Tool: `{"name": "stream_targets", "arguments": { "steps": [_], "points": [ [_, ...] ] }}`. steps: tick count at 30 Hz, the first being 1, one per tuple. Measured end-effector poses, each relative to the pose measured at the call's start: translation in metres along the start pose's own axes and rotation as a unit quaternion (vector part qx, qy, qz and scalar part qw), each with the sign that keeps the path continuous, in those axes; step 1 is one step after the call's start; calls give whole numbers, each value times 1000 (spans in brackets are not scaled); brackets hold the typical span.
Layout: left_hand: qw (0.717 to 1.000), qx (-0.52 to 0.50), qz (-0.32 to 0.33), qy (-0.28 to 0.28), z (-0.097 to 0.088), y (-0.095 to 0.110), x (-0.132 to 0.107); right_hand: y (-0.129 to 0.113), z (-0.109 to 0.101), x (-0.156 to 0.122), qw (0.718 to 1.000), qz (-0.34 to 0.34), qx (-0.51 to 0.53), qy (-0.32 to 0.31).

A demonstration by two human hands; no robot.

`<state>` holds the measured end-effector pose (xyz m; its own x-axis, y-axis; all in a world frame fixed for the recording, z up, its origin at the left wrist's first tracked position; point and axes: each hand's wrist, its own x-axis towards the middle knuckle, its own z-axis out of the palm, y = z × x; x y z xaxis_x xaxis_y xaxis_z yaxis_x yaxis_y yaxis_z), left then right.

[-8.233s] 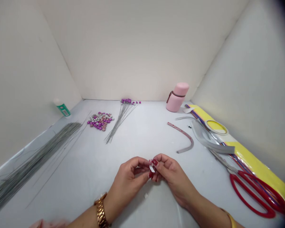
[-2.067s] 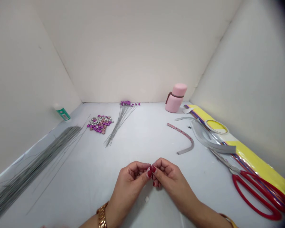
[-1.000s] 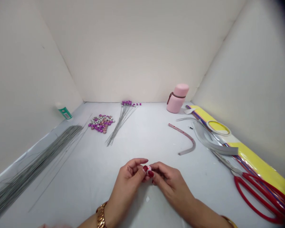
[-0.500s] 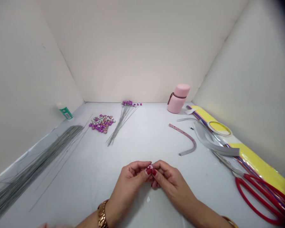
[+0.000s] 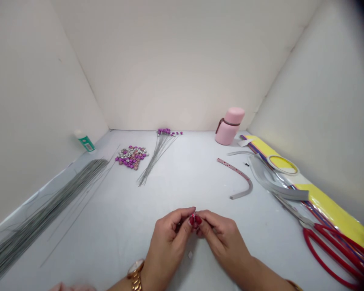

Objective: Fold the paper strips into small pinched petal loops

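Observation:
My left hand (image 5: 168, 238) and my right hand (image 5: 221, 238) meet at the fingertips above the white table surface (image 5: 115, 226). Between their red-painted nails they pinch a small pink and white piece (image 5: 194, 211), mostly hidden by my fingers. Its exact shape cannot be seen. A tiny white scrap (image 5: 190, 254) lies on the table just below my hands, touching neither. A gold wristwatch (image 5: 136, 273) circles my left wrist.
A bead pile (image 5: 131, 157) and purple-tipped wires (image 5: 159, 151) lie ahead. A long wire bundle (image 5: 45, 206) runs along the left wall. To the right are a pink bottle (image 5: 229, 131), a grey strip (image 5: 239, 176), a tape roll (image 5: 283, 165) and red-handled scissors (image 5: 330, 250).
My fingers have closed further around the small piece, covering more of it. My left wrist has turned, showing the watch face. The whole view has shifted slightly.

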<state>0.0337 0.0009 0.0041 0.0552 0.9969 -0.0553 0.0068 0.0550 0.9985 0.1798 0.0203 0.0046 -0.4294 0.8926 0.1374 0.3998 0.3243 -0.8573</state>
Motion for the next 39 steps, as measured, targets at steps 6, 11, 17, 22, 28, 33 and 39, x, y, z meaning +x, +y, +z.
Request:
{"name": "stream_targets", "arguments": {
  "steps": [6, 11, 17, 22, 28, 33, 39],
  "points": [
    [997, -69, -37, -19, 0, 2, 3, -2, 0, 1, 1000, -14, 8, 9],
    [990, -116, -49, -57, -2, 2, 6, -3, -2, 5, 986, 70, 150, -2],
    [992, 91, 69, -53, -9, 3, 7, 1, -1, 4, 967, 125, 222, 2],
    [999, 41, 27, -12, -7, -2, 6, 2, 0, 1, 992, 34, 119, 29],
    [998, -52, -45, -10, -3, -1, 7, 2, -1, 2, 999, -5, 20, 29],
    [997, -63, -53, -10, -2, 2, 6, 4, 0, 1, 999, -24, -17, 25],
    [1000, -4, 7, -30, -6, 3, 5, 3, -2, 2, 999, 5, 31, 16]
  ]
}}
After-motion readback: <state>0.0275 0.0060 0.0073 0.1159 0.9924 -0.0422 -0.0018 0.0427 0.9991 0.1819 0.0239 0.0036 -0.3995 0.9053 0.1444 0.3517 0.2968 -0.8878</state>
